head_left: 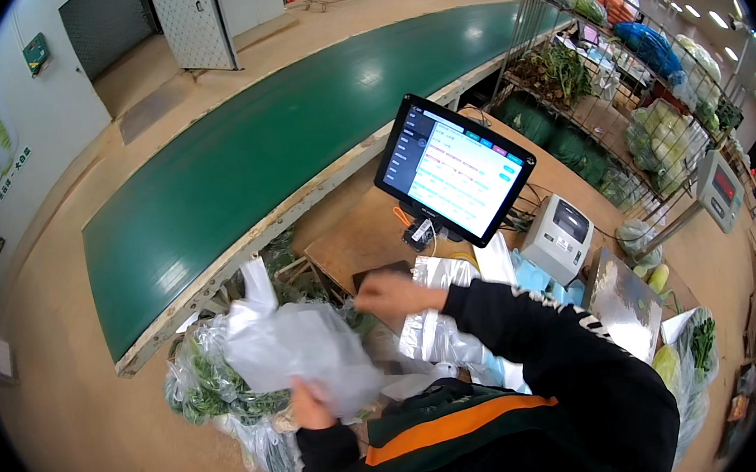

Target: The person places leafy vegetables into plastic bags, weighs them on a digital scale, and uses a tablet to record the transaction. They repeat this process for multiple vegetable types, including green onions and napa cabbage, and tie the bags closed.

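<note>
A whitish translucent plastic bag, blurred by motion, hangs in front of me at the lower left. My left hand is closed on its near edge, with the fingertips partly hidden by the film. My right hand is beside the bag, over the edge of the wooden table, with its fingers curled together. What they hold, if anything, I cannot make out. Clear bags of leafy greens lie behind and left of the plastic bag. A silvery packet or film lies under my right wrist.
A tilted touch screen stands on the table, with a label printer to its right. Farther right are a scale with a metal plate and its display. A green conveyor belt runs across; a wire rack holds bagged vegetables.
</note>
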{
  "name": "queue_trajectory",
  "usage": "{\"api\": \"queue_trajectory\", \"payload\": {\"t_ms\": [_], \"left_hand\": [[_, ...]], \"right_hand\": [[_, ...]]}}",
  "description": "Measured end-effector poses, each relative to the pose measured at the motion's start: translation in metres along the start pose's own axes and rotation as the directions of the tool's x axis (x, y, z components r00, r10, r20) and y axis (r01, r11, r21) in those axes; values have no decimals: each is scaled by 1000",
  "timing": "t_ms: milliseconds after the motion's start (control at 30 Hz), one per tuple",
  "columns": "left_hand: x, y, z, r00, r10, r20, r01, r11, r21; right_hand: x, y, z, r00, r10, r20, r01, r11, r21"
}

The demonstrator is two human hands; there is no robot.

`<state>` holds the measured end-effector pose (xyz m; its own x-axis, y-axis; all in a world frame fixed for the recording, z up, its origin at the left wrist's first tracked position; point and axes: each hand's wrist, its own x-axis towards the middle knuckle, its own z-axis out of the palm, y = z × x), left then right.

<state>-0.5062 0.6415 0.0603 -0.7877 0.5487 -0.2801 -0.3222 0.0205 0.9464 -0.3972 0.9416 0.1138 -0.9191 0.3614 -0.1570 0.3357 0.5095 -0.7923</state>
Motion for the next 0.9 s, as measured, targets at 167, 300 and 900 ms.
{"api": "queue_trajectory", "payload": {"t_ms": [167, 300, 900], "left_hand": [[-27, 1, 67, 795, 61, 603, -102, 994, 33], [-28, 27, 79, 895, 95, 435, -163, 979, 122], [-35, 14, 68, 132, 178, 975, 459, 861, -219]], "right_hand": [[-56, 10, 67, 969, 31, 245, -134, 900, 416], [-85, 15, 45, 980, 161, -113, -94, 888, 451], [-44, 16, 62, 946, -318, -68, 307, 805, 507]]}}
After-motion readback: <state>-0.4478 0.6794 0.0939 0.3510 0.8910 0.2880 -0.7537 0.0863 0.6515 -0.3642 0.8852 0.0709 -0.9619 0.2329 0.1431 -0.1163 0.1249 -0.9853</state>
